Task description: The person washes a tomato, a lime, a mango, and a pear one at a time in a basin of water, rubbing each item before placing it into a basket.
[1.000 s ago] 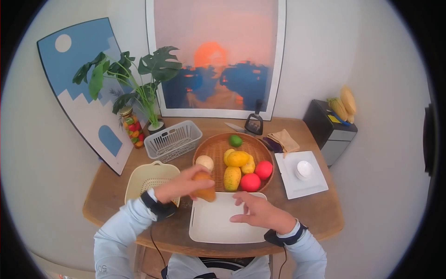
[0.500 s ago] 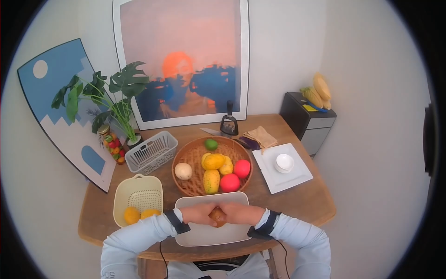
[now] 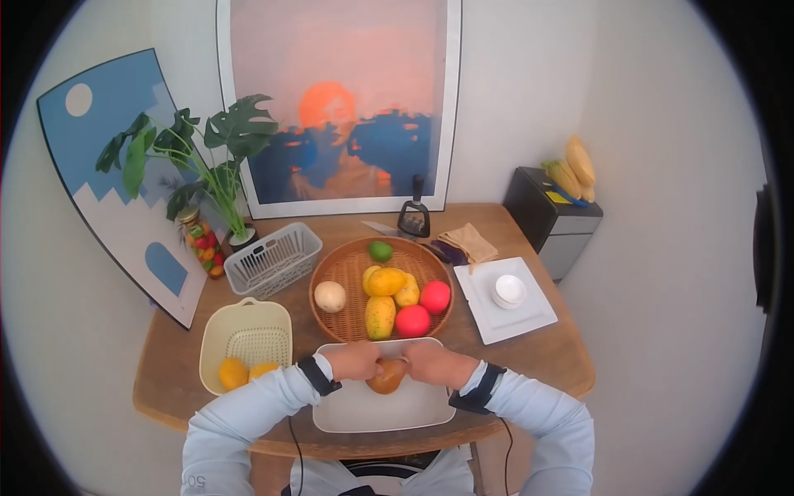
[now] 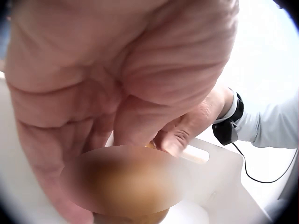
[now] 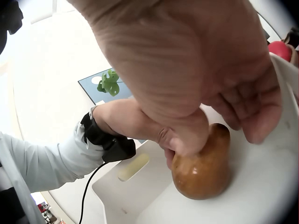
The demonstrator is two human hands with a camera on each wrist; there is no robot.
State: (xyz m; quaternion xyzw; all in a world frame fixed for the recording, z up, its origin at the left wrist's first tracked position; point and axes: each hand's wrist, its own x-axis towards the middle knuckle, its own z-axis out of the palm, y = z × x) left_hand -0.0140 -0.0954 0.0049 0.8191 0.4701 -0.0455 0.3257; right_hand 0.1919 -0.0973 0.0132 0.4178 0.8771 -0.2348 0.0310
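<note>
A glossy brown-orange pear-shaped gourd [image 3: 386, 378] is between both hands over the white tray [image 3: 385, 413]. My left hand [image 3: 356, 361] grips it from the left; in the left wrist view that hand [image 4: 117, 70] has its fingers around the gourd [image 4: 131, 186]. From the right, my right hand [image 3: 437, 364] holds it too. In the right wrist view, the right hand [image 5: 177, 56] has its thumb against the gourd [image 5: 203, 172] and its fingers bent by the darker narrow end. The hands partly hide the gourd's top.
Behind the tray stands a round wicker basket [image 3: 347, 322] of mixed produce. To the left are a cream colander [image 3: 211, 331] with yellow-orange fruit and a grey basket [image 3: 277, 256]. A square white plate [image 3: 484, 318] with a small bowl [image 3: 508, 291] lies right; a knife [image 3: 379, 227] lies behind.
One second ago the left hand alone held the gourd and the right hand was apart. The hands then came together over the tray; since then more of the gourd shows below them.
</note>
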